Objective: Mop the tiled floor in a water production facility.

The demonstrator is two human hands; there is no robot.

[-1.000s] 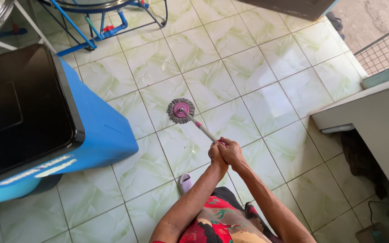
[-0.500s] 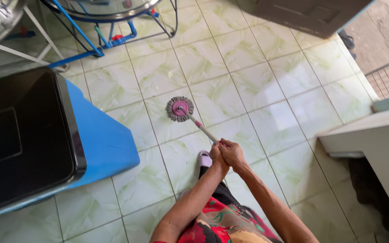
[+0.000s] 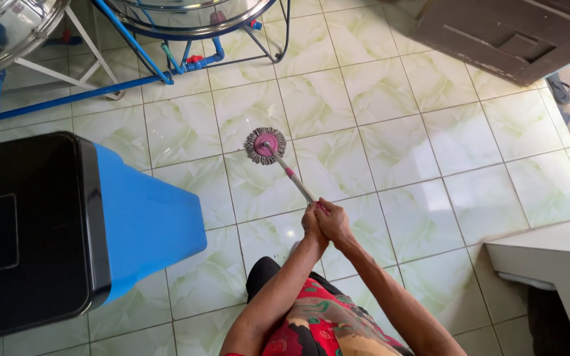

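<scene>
A round grey mop head with a pink centre rests flat on the pale green tiled floor. Its thin metal handle slants back toward me. My left hand and my right hand are clasped together around the near end of that handle, the two hands touching each other. Both forearms reach forward from my red patterned clothing at the bottom of the view.
A big blue bin with a black lid stands close on the left. Steel tanks on blue tube frames fill the far left. A dark wooden door hangs at the far right, and a white ledge juts in at right.
The mop head stays on about the same tile while the view has shifted forward. My hands keep their grip, and a foot seen near them earlier is out of sight.
</scene>
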